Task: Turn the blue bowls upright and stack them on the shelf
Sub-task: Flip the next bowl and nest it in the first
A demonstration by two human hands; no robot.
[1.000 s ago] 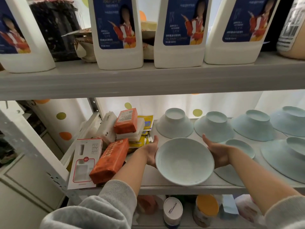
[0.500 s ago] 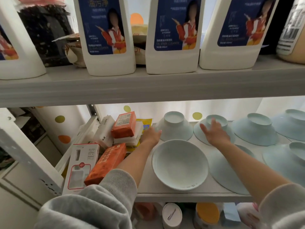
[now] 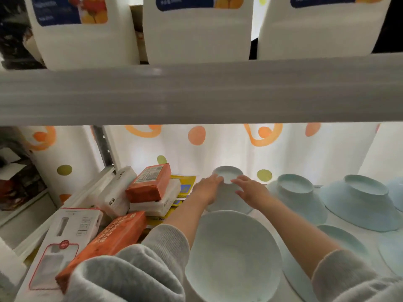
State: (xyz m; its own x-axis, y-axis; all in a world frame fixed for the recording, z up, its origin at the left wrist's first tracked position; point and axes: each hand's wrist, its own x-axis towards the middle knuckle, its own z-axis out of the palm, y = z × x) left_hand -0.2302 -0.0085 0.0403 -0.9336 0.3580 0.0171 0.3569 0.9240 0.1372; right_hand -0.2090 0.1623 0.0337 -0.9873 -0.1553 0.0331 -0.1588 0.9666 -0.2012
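Observation:
One pale blue bowl stands upright at the front of the shelf. Behind it sits an upside-down bowl at the back. My left hand rests on its left side and my right hand on its right side, fingers curled around it near the foot. Further upside-down bowls stand to the right, and another lies under my right forearm.
Orange packs, white tissue packs and a white box crowd the shelf's left part. The upper shelf board hangs low overhead, carrying white bottles. A dotted curtain closes the back.
Both hands left the upright bowl, reached back, and now close on the same upside-down bowl at the rear. The camera has moved closer and lower.

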